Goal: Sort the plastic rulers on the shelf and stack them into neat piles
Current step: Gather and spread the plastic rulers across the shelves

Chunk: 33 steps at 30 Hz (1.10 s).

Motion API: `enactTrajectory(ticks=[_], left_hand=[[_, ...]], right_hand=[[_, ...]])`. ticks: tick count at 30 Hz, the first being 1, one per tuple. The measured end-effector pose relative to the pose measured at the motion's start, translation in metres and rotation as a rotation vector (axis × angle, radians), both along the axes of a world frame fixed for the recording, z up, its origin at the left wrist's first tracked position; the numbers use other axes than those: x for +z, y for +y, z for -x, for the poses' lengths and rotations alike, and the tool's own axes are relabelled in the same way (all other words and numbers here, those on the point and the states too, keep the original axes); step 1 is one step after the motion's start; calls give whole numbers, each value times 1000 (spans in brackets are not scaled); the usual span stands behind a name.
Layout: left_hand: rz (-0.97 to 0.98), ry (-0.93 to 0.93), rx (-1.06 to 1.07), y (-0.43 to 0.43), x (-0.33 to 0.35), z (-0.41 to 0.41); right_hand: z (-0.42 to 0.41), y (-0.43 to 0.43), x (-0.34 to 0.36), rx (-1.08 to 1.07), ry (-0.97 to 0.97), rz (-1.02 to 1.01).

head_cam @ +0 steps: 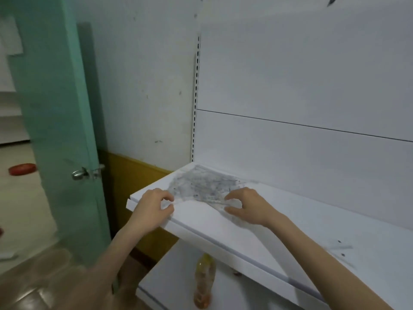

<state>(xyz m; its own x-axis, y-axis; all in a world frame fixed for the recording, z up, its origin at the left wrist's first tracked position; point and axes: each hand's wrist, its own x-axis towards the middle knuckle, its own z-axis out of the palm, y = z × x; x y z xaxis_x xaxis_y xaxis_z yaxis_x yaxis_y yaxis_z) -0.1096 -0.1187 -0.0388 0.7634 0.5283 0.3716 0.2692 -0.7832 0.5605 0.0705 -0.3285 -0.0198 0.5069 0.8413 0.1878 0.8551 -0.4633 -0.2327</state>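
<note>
Obs.: the shelf [257,222] is white and runs from frame centre to the lower right. The rulers [205,184] are clear plastic with dark markings. They lie in one loose, fanned heap in the shelf's back left corner, at frame centre. They cross at many angles and the edges are not aligned. The picture is soft, so I made no count.

Left hand [154,204]: at the shelf's front left corner, touching the near-left fringe of the heap. The grip is curled, with thumb and forefinger close together. Blur hides whether a ruler is pinched between them, so I cannot tell.

Right hand [245,204]: on the near-right edge of the heap. The grip is clamped on several rulers, with the fingers over the top and the thumb below, and clear strips show between them.

A few grey streaks [339,249] sit on the shelf at the right of the frame, well apart from the heap. They may be more rulers, but this is unresolved.

Progress (judgement): early. No squared pile shows anywhere on the shelf, and nothing is separated by kind. Both hands are at the heap's front edge, which reads as gathering or drawing off a first batch. Left to do: nearly all of it, that is pulling the heap apart, grouping like with like, squaring the edges and setting down the stacks.

Also in view: a bottle [204,280] lying on the lower shelf [169,283], bottom centre, and a green door [58,108] at the left.
</note>
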Motion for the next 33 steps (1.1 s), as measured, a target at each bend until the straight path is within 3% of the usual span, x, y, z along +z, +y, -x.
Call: enactTrajectory(ticks=[8, 11, 19, 25, 28, 30, 33], left_hand=[[-42, 68, -145, 104, -10, -67], [-22, 75, -248, 119, -12, -90], [-37, 200, -483, 111, -11, -133], [-93, 157, -654, 106, -7, -146], [-241, 120, -737, 107, -6, -147], [-322, 97, -721, 107, -6, -147], [-270, 49, -663, 110, -8, -147]], right_hand=[[-29, 120, -11, -193, -81, 142], [-35, 134, -25, -207, -224, 69], [-29, 129, -38, -3, -660, -114], [-25, 108, -34, -25, -607, -222], [-26, 92, -32, -61, -649, -280], [-26, 82, -29, -115, -683, -343], [-25, 71, -22, -262, -664, -451]])
